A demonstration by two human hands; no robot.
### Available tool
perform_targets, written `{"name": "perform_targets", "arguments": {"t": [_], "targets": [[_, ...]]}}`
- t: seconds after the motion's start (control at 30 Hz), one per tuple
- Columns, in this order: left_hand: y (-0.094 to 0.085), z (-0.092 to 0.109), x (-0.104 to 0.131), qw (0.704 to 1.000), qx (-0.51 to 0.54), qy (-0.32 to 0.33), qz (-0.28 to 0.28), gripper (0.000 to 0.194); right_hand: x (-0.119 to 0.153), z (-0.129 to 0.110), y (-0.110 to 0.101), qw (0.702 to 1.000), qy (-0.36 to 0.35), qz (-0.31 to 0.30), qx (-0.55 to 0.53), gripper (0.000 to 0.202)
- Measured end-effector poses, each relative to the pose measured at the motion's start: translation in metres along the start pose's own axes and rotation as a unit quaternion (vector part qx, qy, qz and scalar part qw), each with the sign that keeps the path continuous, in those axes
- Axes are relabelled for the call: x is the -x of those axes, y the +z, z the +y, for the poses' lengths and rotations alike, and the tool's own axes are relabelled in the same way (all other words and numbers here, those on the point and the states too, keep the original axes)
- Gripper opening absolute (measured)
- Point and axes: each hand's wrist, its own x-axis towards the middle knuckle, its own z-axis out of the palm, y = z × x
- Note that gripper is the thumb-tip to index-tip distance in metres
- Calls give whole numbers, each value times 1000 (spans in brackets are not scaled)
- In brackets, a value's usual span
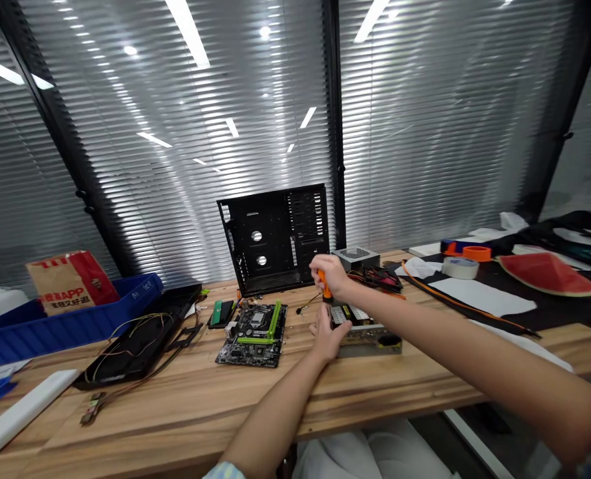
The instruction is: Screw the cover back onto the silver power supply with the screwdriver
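In the head view, my right hand (331, 273) is wrapped round the orange handle of a screwdriver (327, 293), which stands nearly upright, pointing down. Below it lies an opened metal power supply unit (370, 340) with a yellow label and parts showing inside. My left hand (329, 338) grips the left end of this unit, thumb on top and fingers near the screwdriver's lower end. The screwdriver's tip is hidden by my left hand. To the left, a motherboard (255, 336) with bright green slots lies flat on the table.
A black computer case (275, 243) stands open at the back, before a silver box (356, 258) with a grille. Leftward are a black panel with cables (143, 339), a blue bin (66, 326) and a paper bag (73, 283). Tape (460, 267) and a watermelon-shaped item (548, 274) lie right.
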Motion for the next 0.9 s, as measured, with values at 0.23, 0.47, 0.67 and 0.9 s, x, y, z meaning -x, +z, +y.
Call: {"name": "perform_targets", "arguments": {"t": [0.23, 0.47, 0.67, 0.9], "targets": [[2, -4, -1, 1000, -1, -9, -9, 83, -24, -123, 6, 983, -180, -27, -32, 21], [-7, 8, -1, 999, 0, -11, -37, 89, 21, -157, -10, 944, -327, -27, -31, 19], [-13, 14, -5, 996, 58, 30, 63, 61, 39, -71, -29, 910, -393, 133, -20, 22], [-19, 24, -26, 946, 303, 34, 109, 65, 49, 37, -9, 870, -445, 123, 173, 19]]}}
